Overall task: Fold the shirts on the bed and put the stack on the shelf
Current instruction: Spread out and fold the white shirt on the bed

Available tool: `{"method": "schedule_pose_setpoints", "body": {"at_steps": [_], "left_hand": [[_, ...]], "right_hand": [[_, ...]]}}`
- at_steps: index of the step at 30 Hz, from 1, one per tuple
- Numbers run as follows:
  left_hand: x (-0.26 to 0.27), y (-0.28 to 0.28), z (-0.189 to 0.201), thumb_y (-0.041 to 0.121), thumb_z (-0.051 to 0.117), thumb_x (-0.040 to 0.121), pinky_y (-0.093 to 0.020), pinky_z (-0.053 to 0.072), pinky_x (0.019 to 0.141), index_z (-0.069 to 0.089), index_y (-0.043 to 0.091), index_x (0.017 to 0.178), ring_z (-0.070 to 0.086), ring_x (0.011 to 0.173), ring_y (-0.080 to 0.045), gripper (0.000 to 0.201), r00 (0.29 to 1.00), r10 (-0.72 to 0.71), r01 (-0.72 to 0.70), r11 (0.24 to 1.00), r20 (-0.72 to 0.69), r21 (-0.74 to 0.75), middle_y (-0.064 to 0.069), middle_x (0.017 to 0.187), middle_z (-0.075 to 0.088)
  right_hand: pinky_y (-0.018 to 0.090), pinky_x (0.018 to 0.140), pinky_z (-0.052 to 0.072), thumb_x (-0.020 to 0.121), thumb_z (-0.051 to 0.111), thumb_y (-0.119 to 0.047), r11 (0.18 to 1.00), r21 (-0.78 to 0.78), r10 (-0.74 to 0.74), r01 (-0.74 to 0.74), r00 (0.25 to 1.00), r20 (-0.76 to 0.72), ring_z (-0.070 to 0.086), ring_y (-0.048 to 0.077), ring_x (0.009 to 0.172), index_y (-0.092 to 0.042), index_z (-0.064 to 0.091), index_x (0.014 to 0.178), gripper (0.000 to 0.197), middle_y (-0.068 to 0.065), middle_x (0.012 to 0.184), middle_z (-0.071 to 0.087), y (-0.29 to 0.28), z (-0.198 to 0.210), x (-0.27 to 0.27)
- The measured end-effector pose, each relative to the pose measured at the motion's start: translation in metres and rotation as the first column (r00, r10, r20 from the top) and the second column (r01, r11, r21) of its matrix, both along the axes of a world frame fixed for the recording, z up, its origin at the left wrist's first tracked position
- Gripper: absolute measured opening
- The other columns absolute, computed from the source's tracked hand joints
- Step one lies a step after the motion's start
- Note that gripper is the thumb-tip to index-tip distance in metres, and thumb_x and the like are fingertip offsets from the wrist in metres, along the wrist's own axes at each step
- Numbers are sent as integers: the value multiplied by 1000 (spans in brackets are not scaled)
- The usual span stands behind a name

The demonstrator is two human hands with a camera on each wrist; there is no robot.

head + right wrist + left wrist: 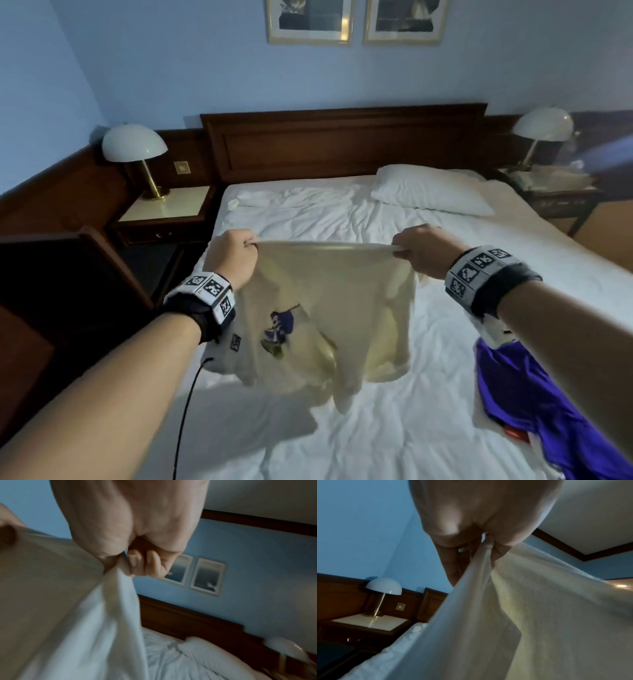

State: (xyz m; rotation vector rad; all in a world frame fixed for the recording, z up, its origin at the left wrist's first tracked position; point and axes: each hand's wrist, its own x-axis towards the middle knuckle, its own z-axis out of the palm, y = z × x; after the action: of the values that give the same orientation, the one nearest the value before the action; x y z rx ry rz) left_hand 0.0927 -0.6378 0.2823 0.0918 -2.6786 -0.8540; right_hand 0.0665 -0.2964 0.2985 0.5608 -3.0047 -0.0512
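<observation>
Two bare forearms reach over the bed [342,428]. Left hand [233,255] and right hand [423,250] each pinch the cream shirt [342,308], stretched above the bed; soft, light fabric, best held by its edge corners.

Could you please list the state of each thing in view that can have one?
cream shirt: unfolded, held up over the bed
left hand: grips one end of its top edge
right hand: grips the other end
purple shirt: unfolded, crumpled on the bed
left lamp: off

Left hand [481,524] pinches cream shirt [530,615] beside lamp [384,586].
</observation>
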Motion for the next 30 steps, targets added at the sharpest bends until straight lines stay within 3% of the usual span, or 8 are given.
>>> {"method": "schedule_pose_setpoints", "body": {"at_steps": [6,10,13,15,20,22,25,30], "left_hand": [[-12,-34,19,11,48,93,-38,53,60,63,16,79,59,70,-34,21,996,42,-63,955,-77,-291,-8,73,63],[-14,-45,26,13,53,91,-35,47,57,63,19,77,57,69,-32,18,994,43,-74,934,-96,-350,-5,71,62],[-18,-54,30,15,57,87,-34,46,59,64,20,73,56,67,-31,17,991,104,-126,924,-81,-362,-2,68,61],[-24,-57,32,14,56,89,-36,48,62,68,20,74,58,71,-32,21,992,116,-123,948,-42,-294,-4,71,64],[-50,-66,45,5,50,90,-40,51,87,77,25,86,65,96,-30,34,985,-8,-15,992,172,128,-6,95,74],[-60,-64,55,3,50,92,-35,49,82,77,27,78,64,91,-27,39,985,-50,16,979,164,205,-7,92,72],[-73,-60,71,9,52,97,-24,41,69,74,18,80,58,87,-23,29,982,-63,53,997,178,61,-5,87,68],[-110,-71,74,17,64,85,-35,37,61,58,4,62,59,69,-33,27,935,-13,129,943,355,-305,-17,66,61]], "right_hand": [[32,74,49,89,50,-9,969,-34,-243,243,970,15,64,27,90,-16,63,85,15,3,90,64,45,-31,5],[37,69,51,79,56,-8,930,-181,-326,320,945,-3,59,31,79,-8,67,74,13,3,76,56,59,-42,3],[31,67,44,84,44,-11,911,-290,-317,293,947,-42,58,32,78,-1,68,67,31,12,75,60,59,-46,-6],[30,68,41,85,45,-2,865,-387,-353,318,936,-20,55,31,78,-4,65,67,27,13,76,58,56,-40,-13],[29,68,35,86,40,4,805,-487,-370,339,928,35,52,30,80,0,66,77,28,13,83,59,55,-17,-42],[28,64,30,84,40,4,812,-491,-353,318,935,21,52,30,79,3,64,76,25,15,80,58,55,-7,-55],[25,62,28,88,46,0,875,-409,-272,259,962,29,55,29,80,5,64,81,20,16,85,62,56,4,-74],[34,72,47,86,57,-29,981,-158,-104,113,992,68,53,21,86,-18,54,97,16,-2,93,53,65,-9,-120]]}}
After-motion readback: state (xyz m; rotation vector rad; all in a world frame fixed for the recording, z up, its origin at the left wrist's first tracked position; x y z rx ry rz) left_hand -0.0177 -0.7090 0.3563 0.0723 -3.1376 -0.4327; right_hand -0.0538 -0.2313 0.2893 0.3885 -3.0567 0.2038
